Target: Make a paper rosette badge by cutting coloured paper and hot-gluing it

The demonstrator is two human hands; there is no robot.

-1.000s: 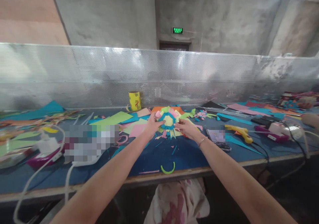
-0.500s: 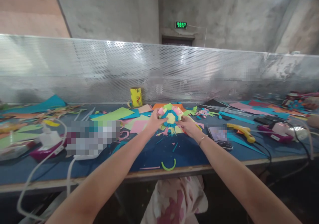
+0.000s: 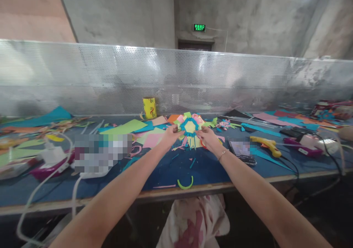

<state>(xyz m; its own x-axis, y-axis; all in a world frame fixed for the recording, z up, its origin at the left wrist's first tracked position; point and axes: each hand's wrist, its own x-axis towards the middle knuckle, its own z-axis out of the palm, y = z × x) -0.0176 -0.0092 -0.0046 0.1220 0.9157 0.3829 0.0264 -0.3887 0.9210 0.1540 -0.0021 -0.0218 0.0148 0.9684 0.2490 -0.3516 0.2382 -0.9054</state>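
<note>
A paper flower (image 3: 189, 127) stands raised over the middle of the table. It has a blue ring around a pale yellow centre, with pink, green and yellow paper pieces about its rim and strips hanging below. At its left edge, my left hand (image 3: 170, 135) pinches it between thumb and fingers. My right hand (image 3: 207, 137) grips the lower right edge, fingers closed and partly hidden. A small red and yellow item under my right hand is too covered to name.
A phone (image 3: 241, 151) and a yellow glue gun (image 3: 267, 145) with a cord lie to the right. Coloured paper sheets (image 3: 124, 127) spread behind my hands, near a yellow roll (image 3: 149, 107). A green curved strip (image 3: 185, 183) lies at the front edge; a perforated metal screen (image 3: 116, 78) stands behind.
The paper flower now shows more of its face and upper petals. My left hand's fingers have drawn back from its top to its left edge. My right hand has barely shifted.
</note>
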